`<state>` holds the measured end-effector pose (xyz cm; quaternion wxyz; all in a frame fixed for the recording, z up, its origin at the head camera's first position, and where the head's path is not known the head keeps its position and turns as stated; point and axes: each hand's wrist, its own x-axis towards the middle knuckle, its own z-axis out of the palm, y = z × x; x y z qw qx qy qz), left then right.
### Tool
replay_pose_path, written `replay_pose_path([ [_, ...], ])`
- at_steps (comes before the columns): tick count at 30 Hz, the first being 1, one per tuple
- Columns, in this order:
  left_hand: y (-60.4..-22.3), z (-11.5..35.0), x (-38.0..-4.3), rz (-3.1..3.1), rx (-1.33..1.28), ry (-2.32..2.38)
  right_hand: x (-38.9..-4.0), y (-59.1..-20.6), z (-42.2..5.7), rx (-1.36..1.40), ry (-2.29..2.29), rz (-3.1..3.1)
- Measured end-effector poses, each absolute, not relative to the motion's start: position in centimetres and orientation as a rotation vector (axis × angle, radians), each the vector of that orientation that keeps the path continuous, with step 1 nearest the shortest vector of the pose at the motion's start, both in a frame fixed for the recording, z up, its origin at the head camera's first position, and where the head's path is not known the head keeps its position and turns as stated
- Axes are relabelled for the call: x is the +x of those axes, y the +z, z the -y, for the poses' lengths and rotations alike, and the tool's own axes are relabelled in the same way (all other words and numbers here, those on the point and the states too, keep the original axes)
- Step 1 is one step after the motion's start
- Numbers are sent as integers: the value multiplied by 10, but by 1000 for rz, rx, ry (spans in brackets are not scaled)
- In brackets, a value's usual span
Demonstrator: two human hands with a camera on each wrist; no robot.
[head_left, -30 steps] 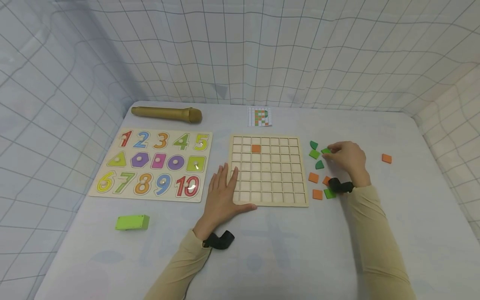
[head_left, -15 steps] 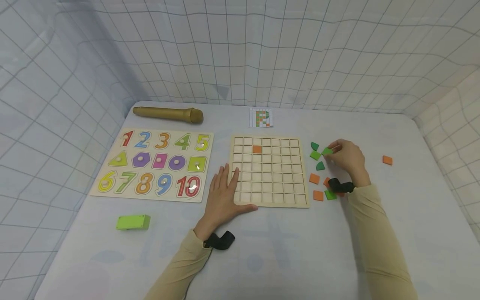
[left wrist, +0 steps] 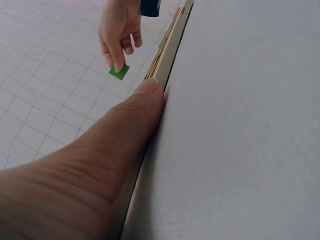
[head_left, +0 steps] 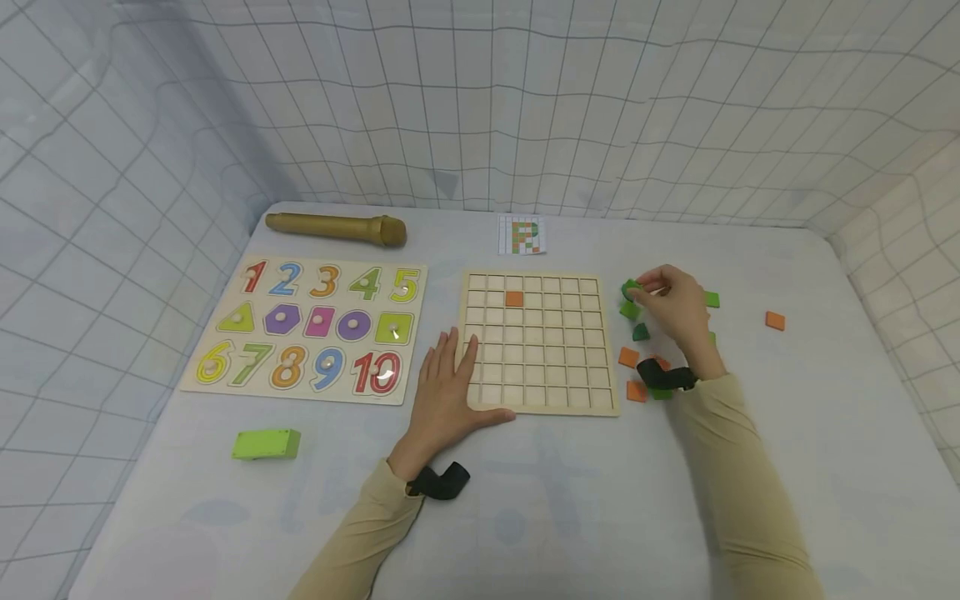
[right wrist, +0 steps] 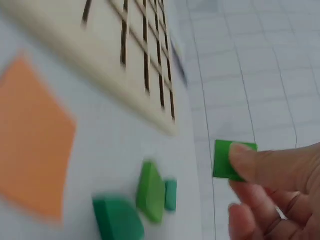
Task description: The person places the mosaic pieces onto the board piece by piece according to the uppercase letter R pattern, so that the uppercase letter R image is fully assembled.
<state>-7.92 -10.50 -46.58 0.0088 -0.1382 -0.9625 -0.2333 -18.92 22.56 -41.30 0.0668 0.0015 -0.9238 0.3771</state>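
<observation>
Wooden board (head_left: 572, 337), one orange tile (head_left: 513, 298) in a cell near its far-left corner, left hand (head_left: 441, 404) spread against its near-left corner, right hand (head_left: 675, 306) pinching a green tile (right wrist: 223, 162) right of it.

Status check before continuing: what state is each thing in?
Grid board: flat, one orange tile seated
Left hand: extended, thumb on grid board's edge
Right hand: pinching green tile
Loose tiles: scattered
Number puzzle: pieces seated
Microphone: lying down
Green block: lying flat
Pattern card: face up
</observation>
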Motion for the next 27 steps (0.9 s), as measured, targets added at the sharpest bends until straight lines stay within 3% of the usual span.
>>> replay_pose_path([
  [14, -465, 105, -79, 2999, -436, -733, -197, -418, -140, 447, 1447, 2761],
  [27, -464, 105, -79, 2999, -424, -737, -202, -422, -103, 573, 1342, 2938],
])
